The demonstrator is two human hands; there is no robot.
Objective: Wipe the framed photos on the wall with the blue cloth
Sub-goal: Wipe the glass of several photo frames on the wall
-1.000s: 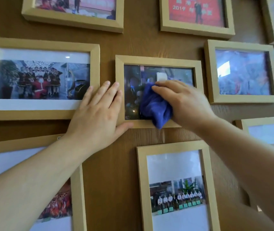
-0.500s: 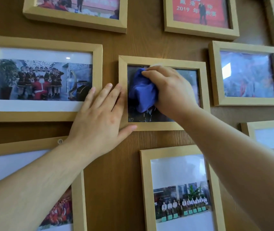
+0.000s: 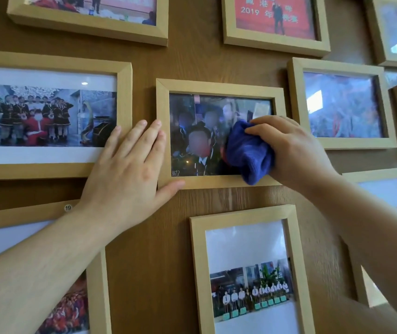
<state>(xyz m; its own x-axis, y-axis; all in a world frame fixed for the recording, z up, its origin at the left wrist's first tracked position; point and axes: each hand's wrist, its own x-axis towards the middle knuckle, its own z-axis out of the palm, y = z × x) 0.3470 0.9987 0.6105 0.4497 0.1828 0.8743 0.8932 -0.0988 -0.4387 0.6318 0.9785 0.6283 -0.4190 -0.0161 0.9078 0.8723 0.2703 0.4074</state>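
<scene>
A small framed photo (image 3: 219,86) in a light wooden frame hangs at the middle of the brown wooden wall. My right hand (image 3: 293,153) grips a bunched blue cloth (image 3: 248,153) and presses it on the lower right of this frame's glass, the cloth overlapping the bottom edge. My left hand (image 3: 130,169) lies flat on the wall with fingers spread, resting against the frame's left side, thumb under its lower left corner.
Several more wooden framed photos surround it: a wide one at the left (image 3: 125,112), one at the right (image 3: 342,66), two above (image 3: 91,32) (image 3: 277,43), an upright one below (image 3: 243,213), and others at the edges. Bare wall (image 3: 192,61) shows between them.
My right hand has slid the blue cloth from the upper left of the glass down to its lower right. My left hand has stayed braced at the frame's left side.
</scene>
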